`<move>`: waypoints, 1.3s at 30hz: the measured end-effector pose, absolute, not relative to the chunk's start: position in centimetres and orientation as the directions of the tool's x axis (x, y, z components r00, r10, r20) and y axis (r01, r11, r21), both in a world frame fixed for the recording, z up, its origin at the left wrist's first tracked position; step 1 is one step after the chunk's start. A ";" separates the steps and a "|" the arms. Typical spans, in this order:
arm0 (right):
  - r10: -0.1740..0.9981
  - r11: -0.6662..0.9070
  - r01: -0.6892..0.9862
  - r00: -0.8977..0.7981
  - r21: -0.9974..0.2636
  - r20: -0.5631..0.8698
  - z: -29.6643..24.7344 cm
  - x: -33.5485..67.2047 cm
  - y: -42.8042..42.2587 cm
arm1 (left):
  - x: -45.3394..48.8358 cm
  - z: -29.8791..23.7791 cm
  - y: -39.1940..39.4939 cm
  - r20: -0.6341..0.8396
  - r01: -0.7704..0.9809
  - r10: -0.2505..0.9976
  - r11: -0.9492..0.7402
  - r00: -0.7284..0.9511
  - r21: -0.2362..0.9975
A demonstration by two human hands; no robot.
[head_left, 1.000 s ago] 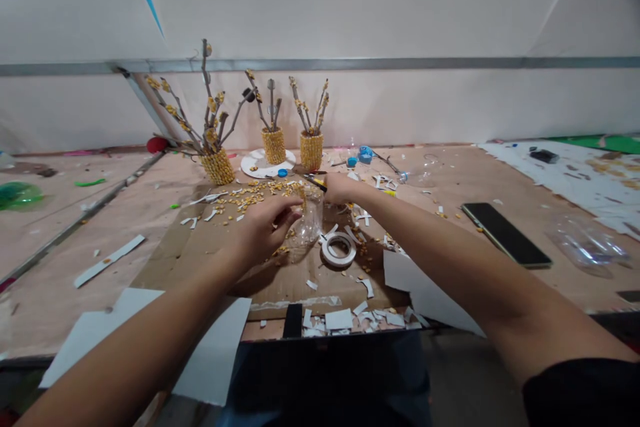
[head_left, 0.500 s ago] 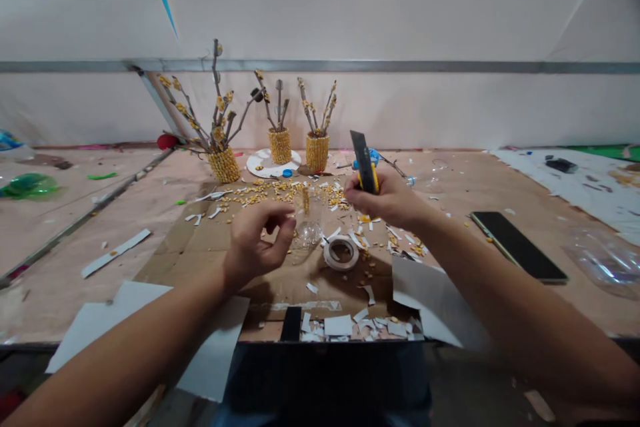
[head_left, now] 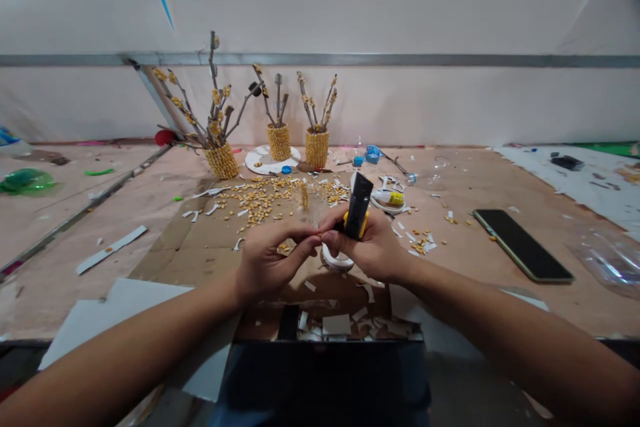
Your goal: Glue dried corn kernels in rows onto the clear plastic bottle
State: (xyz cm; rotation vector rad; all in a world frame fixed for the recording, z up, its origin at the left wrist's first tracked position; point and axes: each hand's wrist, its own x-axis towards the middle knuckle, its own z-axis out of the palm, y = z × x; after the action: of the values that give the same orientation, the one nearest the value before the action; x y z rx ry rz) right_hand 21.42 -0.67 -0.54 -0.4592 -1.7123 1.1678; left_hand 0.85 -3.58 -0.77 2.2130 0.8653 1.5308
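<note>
My right hand (head_left: 373, 248) grips a black and yellow utility knife (head_left: 358, 212), which points up and away from me. My left hand (head_left: 270, 260) is curled beside it, its fingertips pinched and touching the right hand's fingertips near the knife's lower end. Both hands hover over a sheet of brown cardboard (head_left: 200, 240). A white tape roll (head_left: 334, 260) lies just under the right hand. A clear plastic cup (head_left: 311, 204) with a strip of corn kernels on it stands just beyond the hands. Loose corn kernels (head_left: 257, 200) are scattered behind it.
Three kernel-covered pots holding twigs (head_left: 220, 159) (head_left: 279, 140) (head_left: 317, 147) stand at the back. A black phone (head_left: 523, 244) lies to the right. A glue tube (head_left: 390, 198), blue caps (head_left: 367, 154), paper scraps (head_left: 340, 324) and white sheets (head_left: 125, 320) lie around.
My right hand picked the knife up from the back of the cardboard and brought it toward me. My left hand left the plastic cup and moved to meet the right hand.
</note>
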 end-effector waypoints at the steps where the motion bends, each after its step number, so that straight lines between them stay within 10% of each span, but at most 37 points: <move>1: 0.738 0.498 -0.165 -0.435 -0.851 0.516 -0.5 21.5 -0.6 | 0.9 -0.6 -3.6 0.691 0.251 0.687 -0.726 0.226 0.640; 5: 0.614 0.763 0.087 -0.405 -0.641 0.677 -0.3 22.2 -0.2 | 1.3 0.0 -3.7 0.483 -0.034 0.857 -0.485 0.177 0.874; 12: 0.530 0.837 0.414 -0.448 -0.358 0.720 -1.4 22.3 0.0 | 1.3 0.7 -3.5 0.361 -0.167 0.901 -0.328 0.240 0.930; 39: 0.555 0.827 0.391 -0.451 -0.404 0.699 -1.2 22.4 -0.1 | 0.4 1.8 -5.2 0.372 -0.124 0.810 -0.356 0.453 0.926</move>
State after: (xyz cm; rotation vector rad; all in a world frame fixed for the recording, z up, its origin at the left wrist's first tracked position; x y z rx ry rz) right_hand 22.44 -0.11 -1.23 -0.6926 -2.1003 0.2298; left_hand 0.37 -5.21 1.82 1.6469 0.6043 1.1057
